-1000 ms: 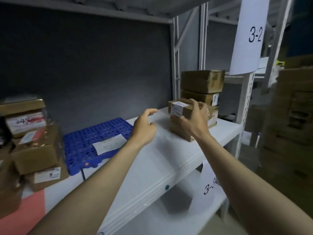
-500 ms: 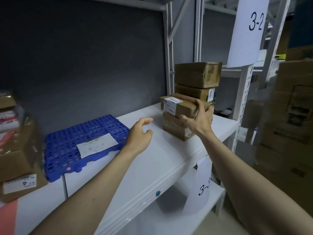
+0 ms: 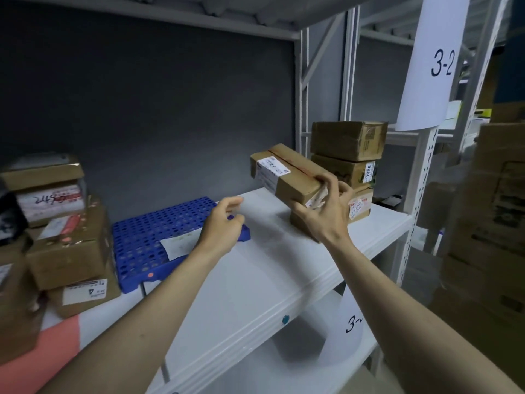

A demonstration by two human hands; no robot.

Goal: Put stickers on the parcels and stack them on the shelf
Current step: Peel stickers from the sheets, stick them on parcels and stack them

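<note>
Two bare arms reach over the white shelf (image 3: pixel 255 280), which is the biggest thing here and carries everything. On its left side stands a pile of boxes (image 3: pixel 68 245), some with white labels. Beside this pile lies a blue tray (image 3: pixel 142 245) with many holes, and a white paper (image 3: pixel 179 245) lies on it. At the right end of the shelf is a stack (image 3: pixel 348 155) of brown parcels, one upon another, near the white post (image 3: pixel 423 180). On this post hangs a sign (image 3: pixel 426 61) with "3-2" on it.

The parcel (image 3: pixel 287 174) is in the air, tilted, just to the left of the stack and above the shelf. It has a white sticker (image 3: pixel 270 169) on its left end. The right hand (image 3: pixel 326 214) is clamped on the near end of this parcel, thumb below and fingers spread over the end. The left hand (image 3: pixel 221 226) holds nothing; its fingers are curled and a little apart, above the right edge of the tray.
</note>
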